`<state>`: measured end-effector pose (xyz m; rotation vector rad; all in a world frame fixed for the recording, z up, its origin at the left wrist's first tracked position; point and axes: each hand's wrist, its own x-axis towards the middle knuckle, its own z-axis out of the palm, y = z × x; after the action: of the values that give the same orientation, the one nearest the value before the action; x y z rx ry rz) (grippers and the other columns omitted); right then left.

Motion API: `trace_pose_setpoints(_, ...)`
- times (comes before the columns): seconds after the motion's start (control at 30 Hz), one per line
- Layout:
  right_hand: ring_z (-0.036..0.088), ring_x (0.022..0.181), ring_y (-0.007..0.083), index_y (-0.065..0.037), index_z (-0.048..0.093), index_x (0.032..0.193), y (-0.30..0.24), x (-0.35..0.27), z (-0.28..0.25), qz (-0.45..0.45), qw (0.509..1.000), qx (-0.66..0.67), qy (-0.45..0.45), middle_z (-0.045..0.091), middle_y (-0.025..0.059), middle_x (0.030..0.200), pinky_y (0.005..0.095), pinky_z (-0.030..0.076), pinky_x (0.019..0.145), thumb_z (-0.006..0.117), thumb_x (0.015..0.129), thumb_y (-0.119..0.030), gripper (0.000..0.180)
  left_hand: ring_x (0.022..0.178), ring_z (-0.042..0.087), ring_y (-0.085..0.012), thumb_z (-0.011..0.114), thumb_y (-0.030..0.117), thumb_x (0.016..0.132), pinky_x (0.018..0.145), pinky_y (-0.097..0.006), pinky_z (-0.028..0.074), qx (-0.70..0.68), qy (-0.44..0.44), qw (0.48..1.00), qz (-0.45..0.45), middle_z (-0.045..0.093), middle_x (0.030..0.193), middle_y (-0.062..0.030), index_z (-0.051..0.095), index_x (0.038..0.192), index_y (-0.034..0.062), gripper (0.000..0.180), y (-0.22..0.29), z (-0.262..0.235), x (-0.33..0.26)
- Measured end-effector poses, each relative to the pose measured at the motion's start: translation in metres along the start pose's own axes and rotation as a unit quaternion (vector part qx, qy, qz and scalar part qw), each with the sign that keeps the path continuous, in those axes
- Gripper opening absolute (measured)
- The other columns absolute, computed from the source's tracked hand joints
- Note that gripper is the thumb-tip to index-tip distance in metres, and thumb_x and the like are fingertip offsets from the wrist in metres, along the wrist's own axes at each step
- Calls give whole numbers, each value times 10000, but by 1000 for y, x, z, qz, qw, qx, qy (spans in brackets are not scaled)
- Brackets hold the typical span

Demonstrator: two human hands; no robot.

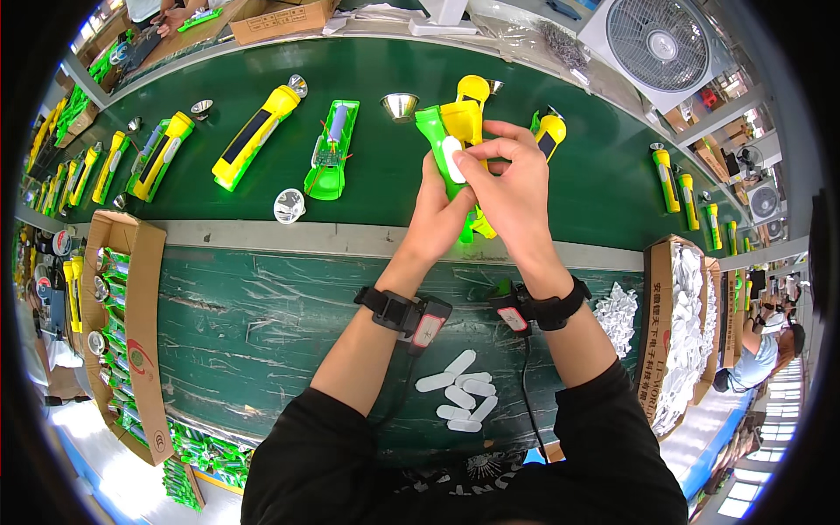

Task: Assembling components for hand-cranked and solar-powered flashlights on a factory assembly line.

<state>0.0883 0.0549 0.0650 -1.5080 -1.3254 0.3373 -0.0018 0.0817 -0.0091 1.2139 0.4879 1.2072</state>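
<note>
My left hand (pixel 440 208) is closed round a green plastic flashlight half-shell (pixel 433 127), held tilted over the conveyor's near edge. A white oval strip (pixel 452 159) lies against the shell's face. My right hand (pixel 514 179) pinches this strip at its edge with thumb and fingers. Directly behind the shell is a yellow flashlight casing (pixel 472 92), partly hidden by the shell and my fingers; whether I touch it I cannot tell. A silver reflector cup (pixel 400 107) stands just left of the shell. Each wrist wears a black strap with a small device.
Yellow-green flashlights (pixel 258 136), an opened green shell with a blue cell (pixel 331 149) and a loose reflector (pixel 289 206) lie on the green conveyor (pixel 367 70). White strips (pixel 457 394) and small white pieces (pixel 618 317) lie nearer me. Cartons (pixel 131 350) flank the bench; a fan (pixel 658 44) stands beyond.
</note>
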Motion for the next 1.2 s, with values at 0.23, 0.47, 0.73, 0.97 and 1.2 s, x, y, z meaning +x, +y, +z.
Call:
trace_pose_setpoints(0.23,616,953,294,7,705,762,2,-4,-3,-14,1000,-15,15,581,181,1086,359,511,738,743,697,-101,132,1194,471,-179,524,9,888,986,-313,406,-12,-33,999,-6,463,1298,-103,272,1389,28,561,6,0,-4)
trace_pose_setpoints(0.47,628,942,224,-1,696,844,2,-14,5,-109,993,-40,-3,566,153,1130,304,507,770,706,774,-51,88,1174,475,-184,536,-5,860,980,-328,412,-10,-6,999,34,470,1277,-111,279,1369,18,571,2,1,-5)
trace_pose_setpoints(0.73,618,993,240,54,462,1252,-3,-41,-33,60,990,95,-91,548,190,1178,325,546,737,664,823,-68,489,1029,567,-271,492,116,824,895,-406,482,-262,-1,956,-129,563,1110,-149,447,1226,-16,426,19,-3,-2)
trace_pose_setpoints(0.97,655,868,207,63,520,1194,-6,-37,-54,134,966,126,-180,608,178,1100,312,540,701,675,804,-71,441,937,590,-226,499,128,826,860,-343,483,-289,-33,947,-137,586,1075,-139,464,1189,-13,390,22,-2,-1)
trace_pose_setpoints(1.2,666,848,274,65,561,1151,12,-64,-26,42,992,87,-83,622,185,1037,334,543,747,702,762,-61,432,964,611,-241,397,359,956,827,-387,515,-169,36,971,-166,616,1084,-142,511,1174,13,424,11,-2,-3)
